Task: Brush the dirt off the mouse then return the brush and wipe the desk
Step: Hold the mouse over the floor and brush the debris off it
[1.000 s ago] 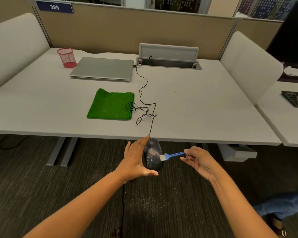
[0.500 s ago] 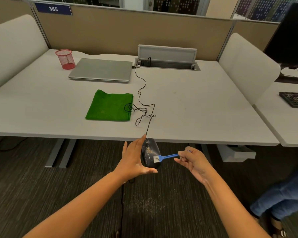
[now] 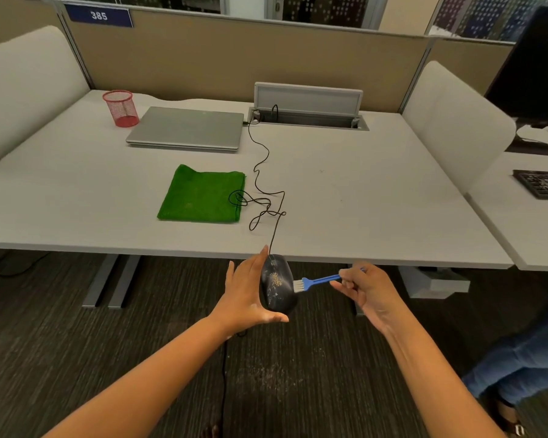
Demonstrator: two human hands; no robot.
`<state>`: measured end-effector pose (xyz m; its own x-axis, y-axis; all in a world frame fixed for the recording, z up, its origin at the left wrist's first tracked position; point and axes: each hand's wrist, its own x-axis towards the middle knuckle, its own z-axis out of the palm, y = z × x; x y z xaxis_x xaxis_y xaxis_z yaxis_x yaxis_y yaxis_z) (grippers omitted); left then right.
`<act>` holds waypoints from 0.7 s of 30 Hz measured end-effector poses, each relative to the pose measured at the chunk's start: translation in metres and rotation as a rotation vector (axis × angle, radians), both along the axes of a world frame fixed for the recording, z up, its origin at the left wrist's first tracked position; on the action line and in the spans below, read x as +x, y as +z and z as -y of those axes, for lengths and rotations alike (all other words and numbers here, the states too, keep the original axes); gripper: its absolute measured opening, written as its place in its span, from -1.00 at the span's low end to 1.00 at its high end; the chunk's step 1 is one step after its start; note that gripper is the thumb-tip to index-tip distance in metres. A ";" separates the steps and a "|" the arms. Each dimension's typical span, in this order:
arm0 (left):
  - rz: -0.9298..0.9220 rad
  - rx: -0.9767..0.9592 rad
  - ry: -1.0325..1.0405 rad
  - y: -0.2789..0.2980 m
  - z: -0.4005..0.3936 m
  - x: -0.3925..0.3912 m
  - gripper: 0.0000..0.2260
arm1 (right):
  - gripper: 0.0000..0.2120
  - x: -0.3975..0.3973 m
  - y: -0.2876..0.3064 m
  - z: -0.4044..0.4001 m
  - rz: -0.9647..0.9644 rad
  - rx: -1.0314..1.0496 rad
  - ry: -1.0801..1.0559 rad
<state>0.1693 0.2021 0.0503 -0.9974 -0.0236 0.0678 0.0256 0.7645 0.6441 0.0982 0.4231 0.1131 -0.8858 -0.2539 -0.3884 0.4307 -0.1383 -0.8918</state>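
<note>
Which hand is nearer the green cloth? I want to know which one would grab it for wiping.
Left. The left hand sits below the green cloth, holding the mouse; the right hand is farther right.

On the bench [image 3: 361,197]: cup [image 3: 121,108] back-left, laptop [image 3: 187,128] to its right, cloth [image 3: 200,194] in front of laptop, cable [image 3: 260,172] right of cloth. Mouse [image 3: 279,286] off bench's front edge, brush [image 3: 317,279] to its right.

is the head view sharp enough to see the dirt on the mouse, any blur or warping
Head view: the mouse is fairly sharp, tan specks visible; the brush bristles slightly soft; wide-angle lens bows the desk edges; lighting even and soft, no glare.
</note>
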 end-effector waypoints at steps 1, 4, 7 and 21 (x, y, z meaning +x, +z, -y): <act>0.001 -0.007 0.002 0.000 -0.001 0.000 0.16 | -0.77 0.003 0.006 0.005 -0.033 0.040 0.043; 0.004 -0.027 0.007 -0.001 -0.004 0.000 0.16 | -0.75 0.013 0.016 0.024 -0.187 0.267 0.190; 0.011 -0.039 0.003 0.000 -0.005 -0.001 0.15 | -0.75 0.021 0.023 0.041 -0.373 0.542 0.289; 0.008 0.003 0.010 0.005 -0.002 -0.001 0.15 | -0.77 0.010 0.040 0.036 -0.318 0.571 0.149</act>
